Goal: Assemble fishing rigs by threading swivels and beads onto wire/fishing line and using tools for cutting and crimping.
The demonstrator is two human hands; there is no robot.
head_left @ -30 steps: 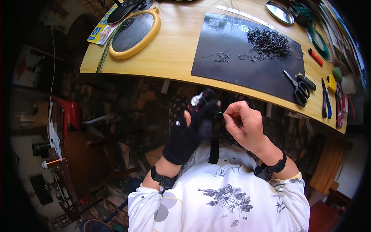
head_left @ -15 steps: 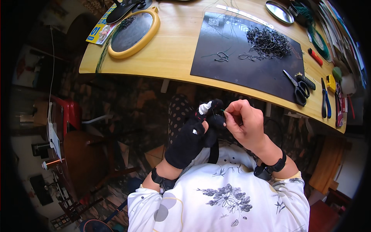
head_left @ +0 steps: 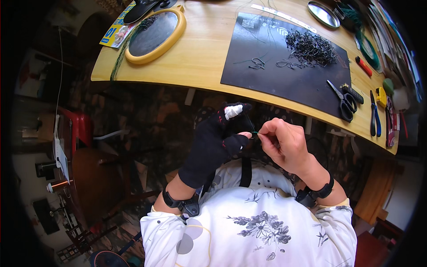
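While my hands meet in front of my chest, below the near edge of the bench (head_left: pixel 195 66), I pinch a small piece of thin green wire (head_left: pixel 254 132) between them. My left hand (head_left: pixel 216 142) wears a black fingerless glove with a white wrap on one finger, and its bare thumb tip presses against the wire from the left. My right hand (head_left: pixel 284 144) is bare, its thumb and forefinger closed tight on the other end of the wire, the remaining fingers curled in. The wire is so small that I cannot tell its exact shape.

On the bench lies a black mat (head_left: pixel 284 58), and on its far right part sits a heap of dark wire loops (head_left: pixel 310 44), with a few loose loops (head_left: pixel 258 63) nearer the middle. Black scissors (head_left: pixel 341 101) rest on the mat's right corner, and blue-handled pliers (head_left: pixel 374 115) lie just beside them on the wood. To the left of the mat sits a yellow oval hoop (head_left: pixel 155 34) with a dark middle.
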